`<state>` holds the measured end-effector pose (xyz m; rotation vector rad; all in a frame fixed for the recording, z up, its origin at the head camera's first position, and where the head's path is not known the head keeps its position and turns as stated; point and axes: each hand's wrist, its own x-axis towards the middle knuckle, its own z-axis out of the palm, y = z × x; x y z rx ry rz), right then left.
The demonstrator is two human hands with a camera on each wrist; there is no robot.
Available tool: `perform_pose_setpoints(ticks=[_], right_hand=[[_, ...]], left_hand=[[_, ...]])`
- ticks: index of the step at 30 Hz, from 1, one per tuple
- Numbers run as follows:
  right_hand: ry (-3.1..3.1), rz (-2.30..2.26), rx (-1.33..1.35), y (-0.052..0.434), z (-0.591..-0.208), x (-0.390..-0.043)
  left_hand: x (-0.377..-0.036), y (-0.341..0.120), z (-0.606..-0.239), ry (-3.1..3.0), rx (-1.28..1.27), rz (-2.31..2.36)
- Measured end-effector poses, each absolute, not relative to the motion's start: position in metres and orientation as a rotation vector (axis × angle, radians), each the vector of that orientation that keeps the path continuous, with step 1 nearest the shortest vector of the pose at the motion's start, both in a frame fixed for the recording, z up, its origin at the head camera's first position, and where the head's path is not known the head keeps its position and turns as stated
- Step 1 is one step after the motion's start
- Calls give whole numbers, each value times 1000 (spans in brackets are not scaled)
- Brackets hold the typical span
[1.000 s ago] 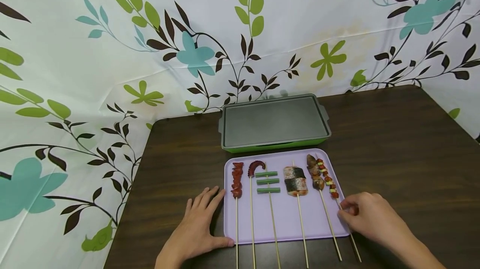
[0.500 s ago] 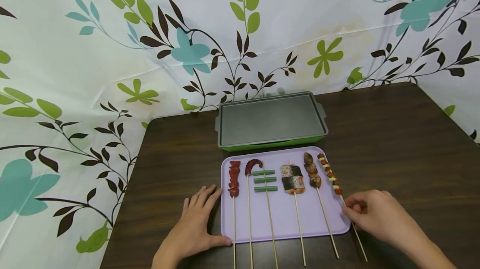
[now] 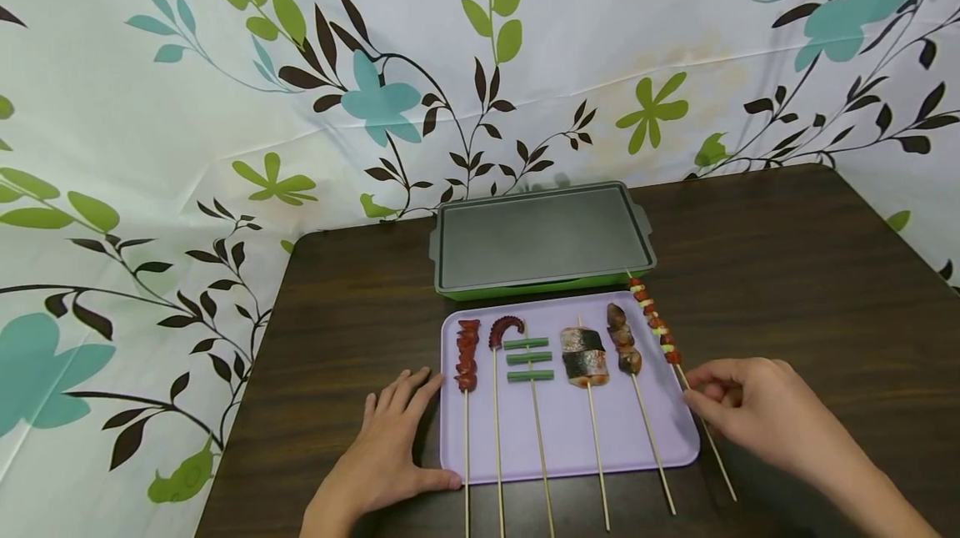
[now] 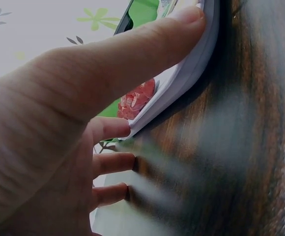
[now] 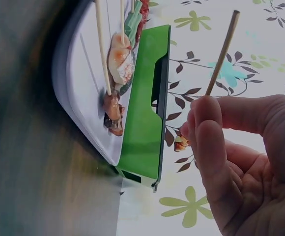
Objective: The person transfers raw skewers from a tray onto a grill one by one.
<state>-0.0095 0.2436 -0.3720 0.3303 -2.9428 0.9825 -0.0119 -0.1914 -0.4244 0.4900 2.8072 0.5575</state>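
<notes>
My right hand point(image 3: 761, 409) pinches the stick of a skewer with red and yellow-green pieces point(image 3: 655, 323), at the right side of a lilac tray point(image 3: 572, 442). In the right wrist view its bare stick end point(image 5: 224, 51) rises above my thumb and fingertips, clear of the tray. My left hand point(image 3: 393, 442) lies with fingers spread at the tray's left side, the thumb point(image 4: 182, 29) touching the tray's edge. On the tray lie skewers of dark red pieces point(image 3: 467, 359), an octopus tentacle point(image 3: 500, 331), green stalks point(image 3: 529, 358), dark-skinned fish point(image 3: 584, 356) and brown chunks point(image 3: 624, 339).
Behind the tray stands a green-sided grill with a flat grey plate point(image 3: 543, 238). Skewer sticks overhang the tray's front edge. A white curtain with leaf and flower prints point(image 3: 525, 133) hangs behind the dark wooden table point(image 3: 787, 288).
My right hand has lifted the red and yellow-green skewer off the tray's right side, its tip now reaching past the tray's back edge toward the grill. My left hand stays at the tray.
</notes>
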Motion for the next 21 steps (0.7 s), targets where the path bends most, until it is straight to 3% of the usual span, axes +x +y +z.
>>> perform_pose_setpoints(ticks=[21], right_hand=[[-2945, 1152, 243, 250, -355, -77]], left_hand=[[-11, -192, -424, 2807, 513, 591]])
